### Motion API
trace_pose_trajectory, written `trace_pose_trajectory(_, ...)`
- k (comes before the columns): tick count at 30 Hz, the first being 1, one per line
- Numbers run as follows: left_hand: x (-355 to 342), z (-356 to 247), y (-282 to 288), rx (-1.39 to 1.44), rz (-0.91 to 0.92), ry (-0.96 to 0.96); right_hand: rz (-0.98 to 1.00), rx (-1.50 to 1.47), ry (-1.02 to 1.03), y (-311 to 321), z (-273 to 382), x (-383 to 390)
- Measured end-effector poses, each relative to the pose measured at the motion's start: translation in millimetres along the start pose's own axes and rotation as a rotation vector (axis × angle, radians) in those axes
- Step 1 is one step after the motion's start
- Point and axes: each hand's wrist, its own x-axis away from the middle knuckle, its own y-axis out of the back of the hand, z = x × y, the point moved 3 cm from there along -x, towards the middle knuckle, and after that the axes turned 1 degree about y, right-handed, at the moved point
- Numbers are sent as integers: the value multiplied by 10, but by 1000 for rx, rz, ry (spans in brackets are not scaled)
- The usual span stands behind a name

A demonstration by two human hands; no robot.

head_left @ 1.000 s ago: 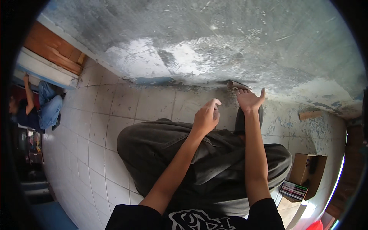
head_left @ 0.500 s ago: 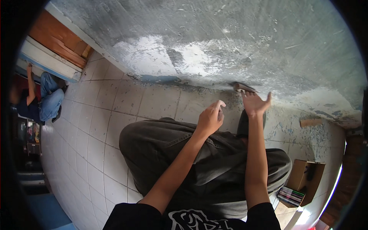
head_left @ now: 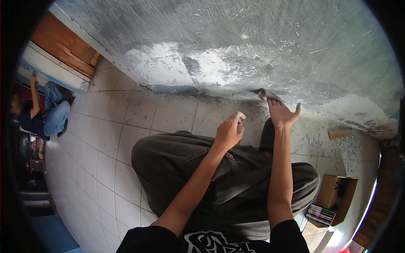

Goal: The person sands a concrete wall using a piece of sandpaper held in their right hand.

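Observation:
My right hand [head_left: 283, 114] is palm up at the wall's base, fingers spread, its fingertips touching a blurred greyish rolled piece [head_left: 266, 95], perhaps paper, against the wall [head_left: 270, 38]. The wall is grey with white scuffed patches and flaking blue paint low down. My left hand [head_left: 228, 130] hangs over my crossed legs [head_left: 177, 168], left of the right hand, with its fingers curled; whatever they may hold is hidden.
Paint flakes speckle the tiled floor [head_left: 118, 177]. A brown strip [head_left: 341, 134] lies at right, above an open cardboard box [head_left: 344, 198] beside stacked thin items [head_left: 320, 214]. Another person [head_left: 55, 114] sits at far left, hand raised to a white-and-blue doorway [head_left: 55, 67].
Both my hands sit slightly farther right in the picture than a second ago, as does the roll, which now looks more blurred. Their poses are nearly the same.

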Motion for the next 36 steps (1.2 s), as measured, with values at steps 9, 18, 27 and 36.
trace_pose_trajectory(9, -9, 11, -3, -6, 20, 9, 39, -21, -13, -36, -42, 48)
trace_pose_trajectory(18, -16, 1, -22, -10, 24, 2, -31, 75, -23, 36, -59, -2)
trace_pose_trajectory(27, -15, 57, -22, -27, 33, -29, -1, 136, -30, 86, -58, -6)
trace_pose_trajectory(36, -21, 63, -46, -34, 54, -3, -144, 134, -1, 234, -19, -171)
